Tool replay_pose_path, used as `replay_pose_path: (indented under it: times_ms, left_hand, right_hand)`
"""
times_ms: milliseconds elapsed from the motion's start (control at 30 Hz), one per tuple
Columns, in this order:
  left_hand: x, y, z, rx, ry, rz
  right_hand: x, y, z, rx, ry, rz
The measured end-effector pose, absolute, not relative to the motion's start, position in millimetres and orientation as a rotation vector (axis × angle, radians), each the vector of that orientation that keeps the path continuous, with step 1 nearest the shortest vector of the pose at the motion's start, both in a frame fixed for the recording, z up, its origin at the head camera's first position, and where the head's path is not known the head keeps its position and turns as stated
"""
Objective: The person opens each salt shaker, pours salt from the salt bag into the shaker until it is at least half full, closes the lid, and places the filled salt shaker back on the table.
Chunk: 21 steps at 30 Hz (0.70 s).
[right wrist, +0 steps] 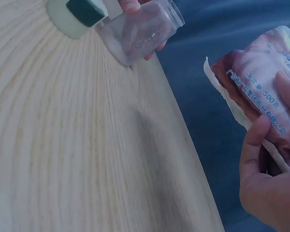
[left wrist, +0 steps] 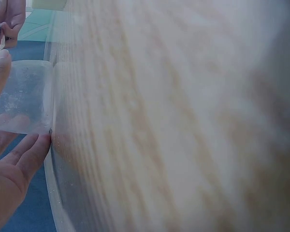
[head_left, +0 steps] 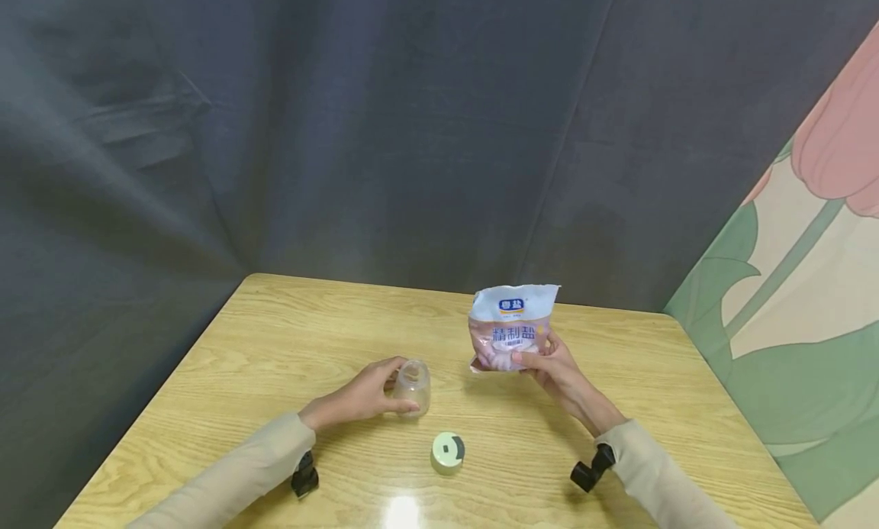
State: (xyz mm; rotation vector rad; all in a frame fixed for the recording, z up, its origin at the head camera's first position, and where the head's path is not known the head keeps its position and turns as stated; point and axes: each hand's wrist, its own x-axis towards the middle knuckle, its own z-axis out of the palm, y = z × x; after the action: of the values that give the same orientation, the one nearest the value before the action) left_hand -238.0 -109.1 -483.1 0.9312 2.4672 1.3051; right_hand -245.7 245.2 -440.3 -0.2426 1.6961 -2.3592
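A small clear jar [head_left: 414, 389] stands upright on the wooden table, its top uncovered. My left hand [head_left: 367, 391] holds it from the left, thumb on the near side and fingers behind. In the left wrist view the jar [left wrist: 26, 99] sits between thumb and fingers. Raised above the table to the right is a bag of salt [head_left: 513, 327], white and pinkish with blue lettering. My right hand [head_left: 559, 372] grips its lower right part, thumb across the front. The right wrist view shows the bag [right wrist: 261, 87] tilted. Nearer the front lies a pale green lid [head_left: 449, 450] with a dark patch.
The wooden table [head_left: 275, 338] ends at a dark curtain [head_left: 412, 132] behind it. A floral-patterned cloth or wall [head_left: 810, 285] borders the right side. Black wrist mounts [head_left: 304, 475] hang below both sleeves, close over the tabletop.
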Motion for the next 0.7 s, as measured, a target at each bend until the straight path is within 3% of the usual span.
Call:
replay_pose_path:
  times_ms: [700]
  left_hand:
    - [-238, -109, -482, 0.942, 2.462, 1.301]
  right_hand:
    - [-253, 224, -432, -0.117, 1.263, -2.704]
